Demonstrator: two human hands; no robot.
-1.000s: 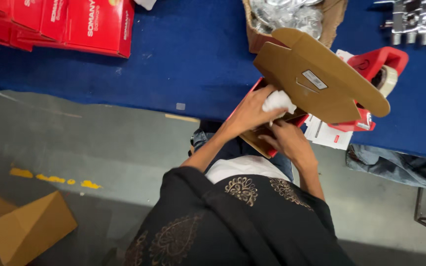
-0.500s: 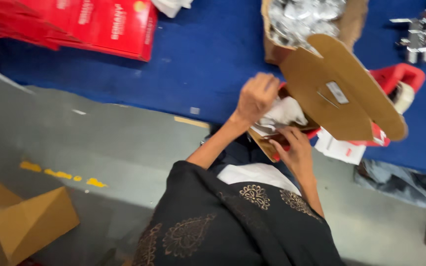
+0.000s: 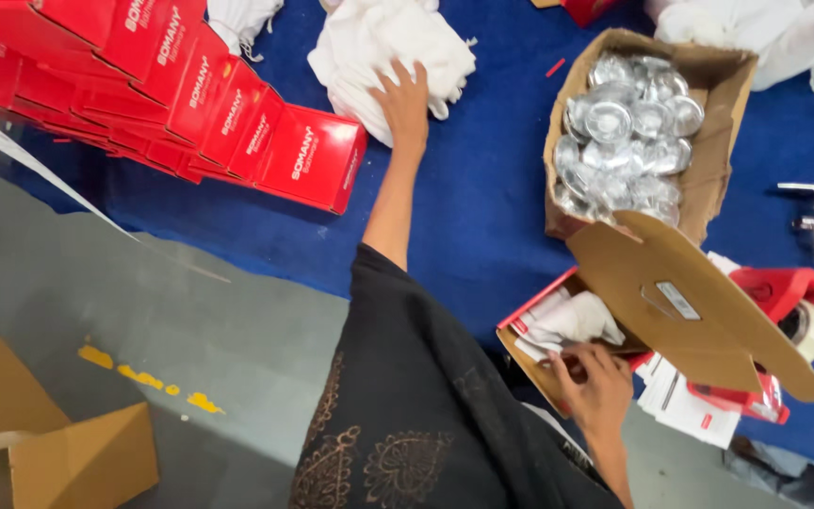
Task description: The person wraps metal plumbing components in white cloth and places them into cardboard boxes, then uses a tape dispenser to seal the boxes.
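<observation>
Two bare hands at work over a blue table [image 3: 482, 217], seen from above. Far left: stacked red boxes [image 3: 237, 123], fanned in a row. Next, left hand [image 3: 403, 102] stretched forward, fingers spread open, resting on a pile of white cloth bags [image 3: 369, 42] — touching, not closed around any. Further right, open cardboard box [image 3: 708, 179] filled with shiny metal discs [image 3: 619, 132]. Nearer the body, right hand [image 3: 595, 382] gripping the edge of a small open carton [image 3: 548, 363] — white bag [image 3: 572, 320] inside, brown flap raised.
</observation>
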